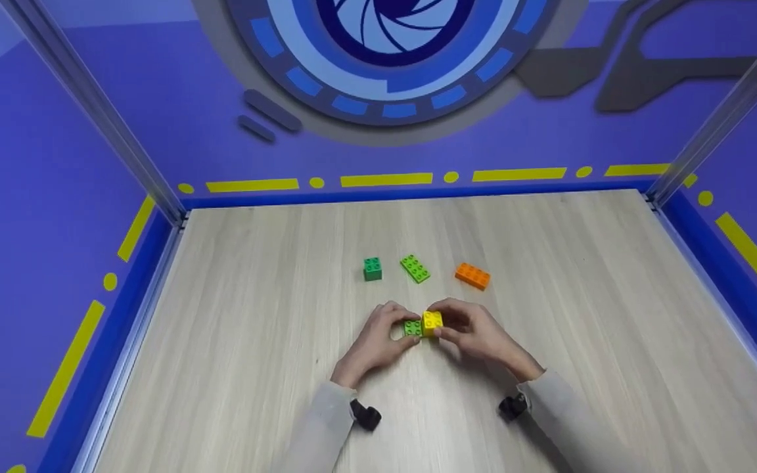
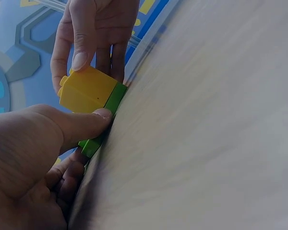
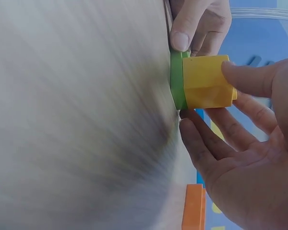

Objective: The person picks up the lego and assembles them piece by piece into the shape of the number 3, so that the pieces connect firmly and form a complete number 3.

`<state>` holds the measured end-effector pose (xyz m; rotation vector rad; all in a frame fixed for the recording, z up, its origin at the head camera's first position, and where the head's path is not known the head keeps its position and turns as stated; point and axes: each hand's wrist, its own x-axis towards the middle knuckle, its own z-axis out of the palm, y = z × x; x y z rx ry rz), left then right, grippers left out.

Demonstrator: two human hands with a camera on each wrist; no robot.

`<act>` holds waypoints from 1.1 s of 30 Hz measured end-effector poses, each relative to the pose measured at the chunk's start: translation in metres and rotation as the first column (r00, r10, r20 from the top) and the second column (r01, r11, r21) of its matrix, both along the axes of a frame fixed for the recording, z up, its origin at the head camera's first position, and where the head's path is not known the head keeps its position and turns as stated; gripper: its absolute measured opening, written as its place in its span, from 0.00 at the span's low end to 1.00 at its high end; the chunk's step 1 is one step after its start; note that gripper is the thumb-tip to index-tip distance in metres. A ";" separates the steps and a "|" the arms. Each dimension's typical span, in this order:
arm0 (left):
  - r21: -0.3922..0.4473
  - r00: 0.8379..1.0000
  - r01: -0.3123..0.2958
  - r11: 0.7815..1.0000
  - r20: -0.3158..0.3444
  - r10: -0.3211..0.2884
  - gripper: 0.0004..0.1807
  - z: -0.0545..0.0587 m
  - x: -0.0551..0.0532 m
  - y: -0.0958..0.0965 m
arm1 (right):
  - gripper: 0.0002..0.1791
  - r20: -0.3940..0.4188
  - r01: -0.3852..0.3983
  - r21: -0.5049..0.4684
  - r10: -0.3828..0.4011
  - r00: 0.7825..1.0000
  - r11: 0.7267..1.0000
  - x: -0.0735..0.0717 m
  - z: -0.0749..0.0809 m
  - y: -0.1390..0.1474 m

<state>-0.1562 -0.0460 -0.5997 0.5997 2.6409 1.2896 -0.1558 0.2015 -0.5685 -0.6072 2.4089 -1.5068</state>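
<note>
A flat light-green toy brick [image 1: 412,328] lies on the table, its left studs bare. Over its right end stands a yellow block [image 1: 432,322], seated against the green top in the right wrist view. My left hand [image 1: 378,336] pinches the green brick by its sides, thumb on the near side. With thumb and fingers, my right hand [image 1: 479,328] holds the yellow block; in the right wrist view the thumb lies near its studded top and the lower fingers spread beside it.
Beyond the hands, a dark green block [image 1: 372,269], a flat lime-green brick [image 1: 414,269] and an orange brick [image 1: 472,276] lie apart on the wooden table [image 1: 253,295]. Blue-purple printed walls [image 1: 155,118] enclose the table at the back and sides.
</note>
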 end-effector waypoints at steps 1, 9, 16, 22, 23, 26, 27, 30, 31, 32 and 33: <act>-0.001 1.000 0.001 1.000 0.002 -0.001 0.18 0.000 0.000 0.000 | 0.18 -0.004 -0.001 -0.009 0.001 1.000 1.000 0.000 0.000 0.001; -0.008 0.999 -0.016 1.000 0.033 0.016 0.18 0.002 0.000 0.001 | 0.20 -0.092 0.052 -0.003 -0.052 0.994 0.999 -0.008 0.007 0.012; -0.025 0.999 -0.022 0.999 0.047 0.023 0.18 0.002 0.002 0.002 | 0.20 -0.132 0.128 0.014 -0.125 0.983 0.992 -0.014 0.016 0.023; -0.023 0.999 -0.022 1.000 0.045 0.023 0.19 0.002 0.003 0.003 | 0.18 -0.198 0.184 0.046 -0.172 0.965 0.982 -0.025 0.022 0.029; -0.022 0.999 -0.021 1.000 0.046 0.022 0.19 0.001 0.003 0.004 | 0.18 -0.205 0.195 0.049 -0.181 0.962 0.980 -0.028 0.023 0.030; -0.025 0.999 -0.020 0.999 0.041 0.021 0.19 0.001 0.003 0.004 | 0.18 -0.223 0.227 0.058 -0.209 0.952 0.972 -0.036 0.023 0.032; -0.027 0.999 -0.021 0.999 0.040 0.022 0.19 0.001 0.003 0.003 | 0.18 -0.225 0.236 0.062 -0.217 0.950 0.970 -0.038 0.023 0.032; -0.029 0.999 -0.021 0.999 0.035 0.022 0.19 0.001 0.003 0.003 | 0.19 -0.235 0.256 0.074 -0.233 0.944 0.964 -0.045 0.021 0.035; -0.031 0.999 -0.019 0.999 0.034 0.020 0.19 0.001 0.003 0.003 | 0.20 -0.241 0.262 0.078 -0.237 0.941 0.962 -0.046 0.021 0.036; -0.032 0.999 -0.017 0.999 0.035 0.019 0.19 0.001 0.003 0.003 | 0.20 -0.246 0.267 0.080 -0.241 0.939 0.960 -0.048 0.020 0.037; -0.032 0.999 -0.015 0.999 0.033 0.017 0.19 0.001 0.003 0.003 | 0.20 -0.250 0.272 0.081 -0.244 0.937 0.959 -0.050 0.019 0.038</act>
